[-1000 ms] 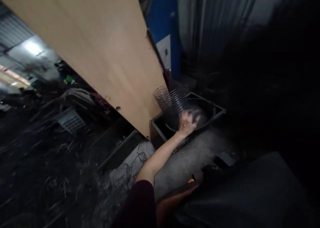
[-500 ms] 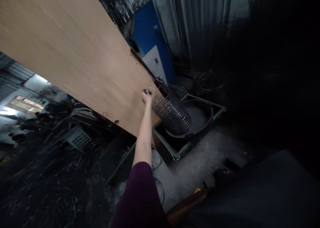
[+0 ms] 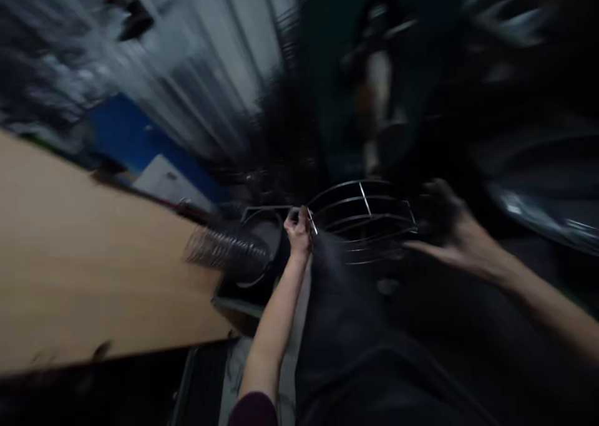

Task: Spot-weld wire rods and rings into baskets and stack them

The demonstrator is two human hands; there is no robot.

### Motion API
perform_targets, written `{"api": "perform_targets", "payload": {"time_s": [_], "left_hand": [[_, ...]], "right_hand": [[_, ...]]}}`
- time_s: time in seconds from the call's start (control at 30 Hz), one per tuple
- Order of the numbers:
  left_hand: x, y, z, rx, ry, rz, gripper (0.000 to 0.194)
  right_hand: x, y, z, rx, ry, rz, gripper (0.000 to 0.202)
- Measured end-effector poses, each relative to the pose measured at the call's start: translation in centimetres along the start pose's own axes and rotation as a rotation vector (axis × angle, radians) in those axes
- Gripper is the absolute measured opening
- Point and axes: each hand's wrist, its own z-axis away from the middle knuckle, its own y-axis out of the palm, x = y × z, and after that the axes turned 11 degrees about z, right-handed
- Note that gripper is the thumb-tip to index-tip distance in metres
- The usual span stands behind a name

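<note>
Pinching the left edge of a round silver wire frame (image 3: 365, 199) with the left hand (image 3: 298, 231).
The frame is between the hands, which are apart; the right hand (image 3: 461, 242) is spread wide just beside its right edge, too blurred to tell whether it touches. Left of the left hand, a tilted stack of silver wire rings (image 3: 229, 251) sits in a round dark tub (image 3: 270, 229) beside a pale wooden panel (image 3: 84, 257).

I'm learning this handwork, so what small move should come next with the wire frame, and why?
Probably close the right hand on the frame's right end: it looks spread open there, while the left hand appears closed at the left end of the wire frame. Blur hides exact contact.
</note>
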Motion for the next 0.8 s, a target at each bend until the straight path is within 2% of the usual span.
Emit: {"api": "perform_targets", "payload": {"time_s": [0.07,0.1,0.17,0.23,0.3,0.37,0.4,0.47,0.5,0.53,0.6,0.63,0.7,0.77,0.8], "left_hand": [[3.7,2.8,2.4,0.082,-0.122,-0.065,0.061],[5.1,3.3,3.3,0.144,-0.171,-0.126,0.064],[6.8,3.3,4.4,0.323,-0.229,-0.185,0.064],[7.7,2.6,5.1,0.591,-0.163,-0.269,0.071],[7.9,2.0,6.0,0.782,-0.099,-0.425,0.088],[8.0,1.9,7.0,0.852,-0.107,-0.571,0.093],[8.1,2.1,7.3,0.866,-0.126,-0.612,0.089],[8.3,2.5,7.4,0.893,-0.152,-0.625,0.077],[8.4,2.6,7.2,0.901,-0.153,-0.621,0.072],[8.4,2.7,7.0,0.898,-0.143,-0.620,0.069],[8.5,2.4,6.6,0.865,-0.116,-0.636,0.064],[8.5,2.2,6.5,0.847,-0.101,-0.654,0.062],[8.6,1.7,6.4,0.826,-0.071,-0.703,0.059],[8.4,1.3,6.5,0.825,-0.040,-0.751,0.057],[8.3,1.2,6.6,0.829,-0.019,-0.773,0.057]], "right_hand": [[-1.9,-2.7,0.9,0.079,-0.097,0.047,0.102],[-2.4,-3.4,1.3,0.122,-0.141,0.089,0.096],[-2.9,-3.4,2.0,0.192,-0.178,0.248,0.080],[-2.6,-2.1,2.5,0.320,-0.210,0.433,0.074],[-1.9,-0.5,2.7,0.473,-0.254,0.539,0.076],[-1.7,-0.1,2.3,0.593,-0.293,0.486,0.084],[-2.0,-0.6,1.7,0.627,-0.305,0.410,0.087],[-3.9,-3.2,-0.7,0.598,-0.275,0.248,0.083],[-5.4,-5.0,-2.3,0.521,-0.214,0.204,0.074],[-7.3,-7.0,-3.9,0.388,-0.109,0.217,0.059],[-11.9,-10.6,-6.4,0.089,0.265,0.441,0.042],[-14.3,-12.0,-7.0,0.086,0.468,0.563,0.039],[-18.7,-13.9,-6.6,0.137,0.670,0.638,0.024],[-21.8,-14.6,-4.8,0.214,0.772,0.638,0.003],[-22.9,-14.8,-3.8,0.231,0.798,0.628,0.006]]}}
